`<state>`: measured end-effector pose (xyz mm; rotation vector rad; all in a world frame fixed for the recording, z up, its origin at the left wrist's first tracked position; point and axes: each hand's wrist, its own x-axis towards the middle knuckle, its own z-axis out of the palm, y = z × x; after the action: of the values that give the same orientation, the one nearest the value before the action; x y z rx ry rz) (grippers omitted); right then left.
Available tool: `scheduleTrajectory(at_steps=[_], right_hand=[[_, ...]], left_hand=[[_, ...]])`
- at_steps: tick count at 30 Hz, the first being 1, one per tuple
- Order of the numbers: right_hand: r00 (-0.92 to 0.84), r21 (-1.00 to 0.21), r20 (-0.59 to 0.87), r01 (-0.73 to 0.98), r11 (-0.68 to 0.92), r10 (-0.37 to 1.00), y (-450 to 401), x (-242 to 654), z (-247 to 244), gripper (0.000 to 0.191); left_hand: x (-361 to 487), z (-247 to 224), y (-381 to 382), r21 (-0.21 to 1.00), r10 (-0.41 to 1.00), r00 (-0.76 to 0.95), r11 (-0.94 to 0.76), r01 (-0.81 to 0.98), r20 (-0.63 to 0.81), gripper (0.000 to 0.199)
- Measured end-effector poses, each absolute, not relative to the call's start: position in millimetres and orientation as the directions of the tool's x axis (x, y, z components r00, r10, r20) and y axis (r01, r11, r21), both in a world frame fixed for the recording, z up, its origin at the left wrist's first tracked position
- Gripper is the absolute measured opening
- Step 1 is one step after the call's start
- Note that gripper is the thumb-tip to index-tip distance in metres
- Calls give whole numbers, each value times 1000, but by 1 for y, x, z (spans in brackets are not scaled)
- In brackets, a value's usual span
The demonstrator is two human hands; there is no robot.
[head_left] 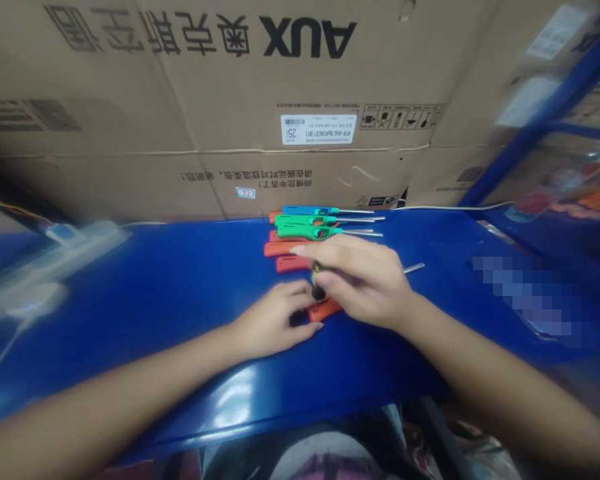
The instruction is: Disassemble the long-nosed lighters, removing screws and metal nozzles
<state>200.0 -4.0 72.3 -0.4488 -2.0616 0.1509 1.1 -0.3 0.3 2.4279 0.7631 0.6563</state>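
Observation:
Near the middle of the blue table, my left hand (277, 319) is closed on the handle end of an orange lighter (325, 309) lying flat. My right hand (365, 277) grips a dark screwdriver-like tool with a yellowish band (317, 275), its lower end over that lighter's handle. Part of the lighter is hidden under my right hand. Just beyond my hands, several long-nosed lighters lie side by side with their metal tubes to the right: a blue one (307, 210), a green one (295, 231) and orange-red ones, one of them (280, 249) by my right fingertips.
A large cardboard box (220, 120) stands as a wall behind the blue table (180, 267). A blurred power strip with a white plug and cables (40, 300) lies at the left. On the right are a blue frame bar (545, 100) and a partly pixelated flat item (530, 300).

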Motion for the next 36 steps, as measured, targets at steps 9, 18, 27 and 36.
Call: scheduleTrajectory(at_steps=[9,18,27,36], right_hand=[[-510,-410,734,195,891,450,0,209,82,18],[-467,-293,793,269,918,390,4,208,75,16],[-449,-578,695,117,808,562,7,214,80,31],[-236,-167,833,756,633,501,57,305,90,16]], left_hand=[[1,-2,0,549,624,724,-730,407,294,28],[3,-2,0,566,633,716,-719,403,295,21],[4,3,-2,556,635,720,-718,418,279,36],[3,12,-6,303,651,704,-757,579,284,39]])
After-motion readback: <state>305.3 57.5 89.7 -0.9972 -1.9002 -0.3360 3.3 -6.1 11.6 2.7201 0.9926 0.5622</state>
